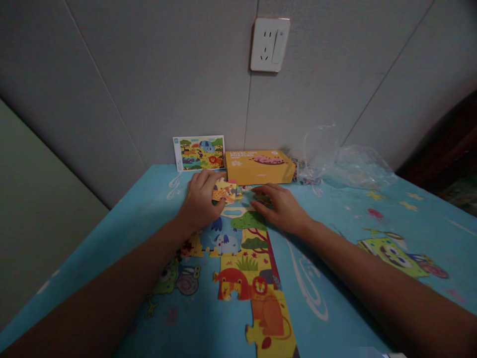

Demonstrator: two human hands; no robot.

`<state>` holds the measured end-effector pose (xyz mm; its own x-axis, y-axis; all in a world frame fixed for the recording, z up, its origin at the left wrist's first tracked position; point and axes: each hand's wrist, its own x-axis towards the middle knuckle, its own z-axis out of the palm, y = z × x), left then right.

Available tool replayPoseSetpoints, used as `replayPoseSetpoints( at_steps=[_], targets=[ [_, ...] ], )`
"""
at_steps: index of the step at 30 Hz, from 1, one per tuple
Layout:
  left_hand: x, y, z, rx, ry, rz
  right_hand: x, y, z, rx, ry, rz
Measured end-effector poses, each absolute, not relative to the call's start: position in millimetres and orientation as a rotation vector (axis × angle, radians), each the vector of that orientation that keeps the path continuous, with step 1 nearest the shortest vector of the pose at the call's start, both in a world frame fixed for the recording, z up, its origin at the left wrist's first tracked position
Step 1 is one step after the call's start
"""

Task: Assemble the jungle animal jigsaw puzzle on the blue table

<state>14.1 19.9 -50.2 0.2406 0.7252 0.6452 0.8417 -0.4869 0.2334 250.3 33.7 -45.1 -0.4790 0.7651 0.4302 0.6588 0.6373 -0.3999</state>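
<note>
My left hand (pixel 202 198) is closed round several loose jigsaw puzzle pieces (pixel 226 191), yellow and orange with animal prints. To its right, my right hand (pixel 281 206) has its thumb and curved fingers about a dark green puzzle piece (pixel 264 199), partly hidden by the fingers. Just below both hands lies a partly joined jigsaw puzzle (pixel 248 266), showing blue elephants, a green tree and lions. It runs down toward the near edge of the view. My left hand and forearm cover part of its left side.
A picture card (pixel 201 153) leans against the wall, beside a yellow puzzle box (pixel 260 169). Clear plastic bags (pixel 357 166) lie at the back right. A blue cartoon-printed cloth (pixel 149 209) covers the table. A white socket plate (pixel 270 44) is on the wall.
</note>
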Motion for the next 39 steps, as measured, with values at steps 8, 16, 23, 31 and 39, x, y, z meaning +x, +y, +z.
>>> replayPoseSetpoints(
  at_steps=[8, 16, 23, 31, 39],
  targets=[
    [23, 9, -44, -2.604, -1.02, -1.186, 239, 19, -37, -0.921, -2.273, 0.415],
    [23, 11, -45, -2.607, -1.028, -1.191, 238, 20, -42, -0.993, -2.145, 0.496],
    [20, 17, -49, -2.545, -1.059, -1.127, 240, 23, -45, -1.018, -2.127, 0.551],
    [19, 16, -48, -2.552, -0.943, -1.142, 240, 21, -42, -1.005, -2.14, 0.52],
    [19, 15, -48, -2.569, -0.977, -1.127, 240, 21, -41, -1.014, -2.148, 0.498]
  ],
)
